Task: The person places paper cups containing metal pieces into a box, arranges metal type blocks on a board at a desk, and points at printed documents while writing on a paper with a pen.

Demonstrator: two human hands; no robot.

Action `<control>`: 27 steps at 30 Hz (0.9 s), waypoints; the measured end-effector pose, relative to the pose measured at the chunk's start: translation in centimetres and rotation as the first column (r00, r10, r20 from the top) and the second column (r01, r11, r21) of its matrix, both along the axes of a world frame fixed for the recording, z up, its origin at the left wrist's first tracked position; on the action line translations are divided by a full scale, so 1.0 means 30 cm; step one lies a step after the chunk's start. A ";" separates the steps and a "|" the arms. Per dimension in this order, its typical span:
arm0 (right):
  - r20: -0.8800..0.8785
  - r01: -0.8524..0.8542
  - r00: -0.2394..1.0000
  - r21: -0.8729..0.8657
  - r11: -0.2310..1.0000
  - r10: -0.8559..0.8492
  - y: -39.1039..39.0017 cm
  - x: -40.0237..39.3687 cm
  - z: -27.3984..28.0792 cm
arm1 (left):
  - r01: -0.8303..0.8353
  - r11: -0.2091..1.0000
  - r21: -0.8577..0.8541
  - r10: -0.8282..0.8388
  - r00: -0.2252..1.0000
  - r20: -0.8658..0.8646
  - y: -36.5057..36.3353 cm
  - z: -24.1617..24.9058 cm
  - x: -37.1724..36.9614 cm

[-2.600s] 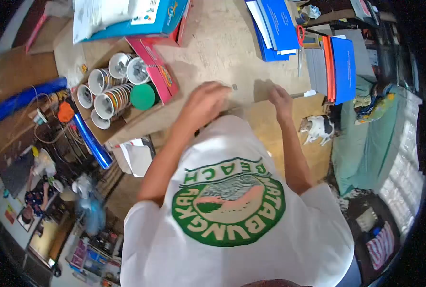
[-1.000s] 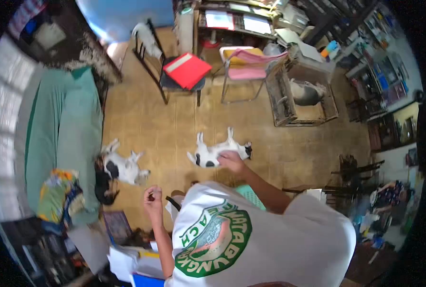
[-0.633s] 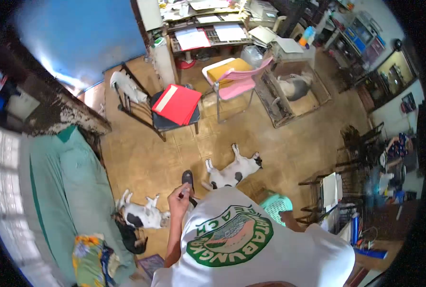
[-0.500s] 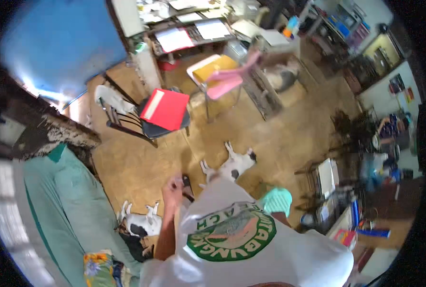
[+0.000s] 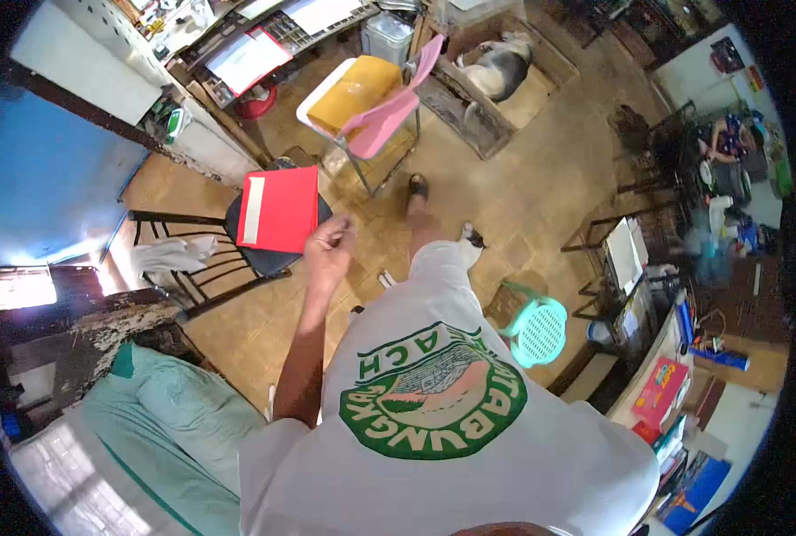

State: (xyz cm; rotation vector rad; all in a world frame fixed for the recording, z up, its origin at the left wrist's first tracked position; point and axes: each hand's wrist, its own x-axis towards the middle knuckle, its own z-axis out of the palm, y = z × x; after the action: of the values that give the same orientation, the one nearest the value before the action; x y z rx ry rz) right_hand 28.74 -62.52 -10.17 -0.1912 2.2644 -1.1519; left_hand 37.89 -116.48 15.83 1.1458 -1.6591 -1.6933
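My left hand (image 5: pixel 328 254) is raised in front of me at the centre left, its fingers curled together; whether anything small is in them cannot be made out. Just beyond it, in line with the fingers, a red folder (image 5: pixel 291 210) with a pale strip lies on the dark seat of a metal chair (image 5: pixel 198 297). I cannot tell if hand and folder touch. My right hand is outside the view.
A pink chair (image 5: pixel 384 129) holds a yellow envelope (image 5: pixel 353 94). One dog (image 5: pixel 500 71) lies in a wooden frame; another (image 5: pixel 472 246) lies partly hidden beyond my leg. A green stool (image 5: pixel 538 332) stands right, a green-covered couch (image 5: pixel 170 411) left.
The view has shifted, and my left hand now appears beside the red folder. One of my legs has come forward, hiding most of the dog on the floor.
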 end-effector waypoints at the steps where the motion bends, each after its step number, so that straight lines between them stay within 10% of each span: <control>1: -0.046 -0.005 0.999 -0.026 1.000 0.004 -0.024 -0.074 0.011 | 0.030 0.998 0.055 -0.025 0.996 -0.086 -0.017 -0.035 -0.081; 4: -0.190 -0.065 0.981 -0.127 0.990 0.040 -0.146 -0.457 -0.069 | -0.053 0.996 0.075 0.056 0.997 -0.043 -0.128 -0.131 -0.358; 6: -0.281 -0.140 0.957 -0.210 0.968 0.077 0.118 -0.872 -0.654 | 0.006 1.000 -0.003 -0.006 0.997 -0.078 -0.236 -0.251 -0.555; 9: -0.397 -0.282 0.907 -0.332 0.900 0.137 -0.331 -1.612 -0.485 | -0.012 0.950 0.312 0.145 0.901 -0.408 -0.388 -0.502 -0.843; 11: 0.473 0.125 0.880 -0.328 0.936 0.048 -0.615 -1.925 -0.350 | -0.067 0.997 0.039 0.058 0.979 0.197 -0.409 -0.310 -1.072; 12: 0.478 0.121 0.876 -0.334 0.935 0.058 -0.782 -2.191 -0.216 | -0.075 0.997 0.032 0.067 0.977 0.203 -0.426 -0.320 -1.146; 13: 0.228 -0.040 0.952 -0.566 0.823 0.203 -0.976 -2.165 -0.058 | -0.058 0.998 0.023 0.052 0.979 0.199 -0.392 -0.372 -1.194; 18: 0.339 -0.062 0.918 -0.394 0.917 0.207 -1.540 -2.531 0.454 | -0.052 0.984 -0.171 0.092 0.967 0.236 -0.400 -0.573 -1.358; 21: 0.312 -0.055 0.942 -0.226 0.973 0.126 -1.693 -2.634 0.527 | -0.019 0.831 -0.555 0.242 0.912 0.331 -0.429 -0.602 -1.435; 27: 0.172 -0.355 0.912 -0.128 0.926 0.373 -1.493 -2.620 0.320 | -0.036 0.758 -0.651 0.368 0.848 0.382 -0.470 -0.629 -1.301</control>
State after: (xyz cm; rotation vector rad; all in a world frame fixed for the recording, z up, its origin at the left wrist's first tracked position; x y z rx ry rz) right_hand -49.87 -107.32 -0.56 -0.4964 1.9028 -1.0267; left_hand -1.15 -130.58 -3.03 1.4009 -2.0680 -0.6081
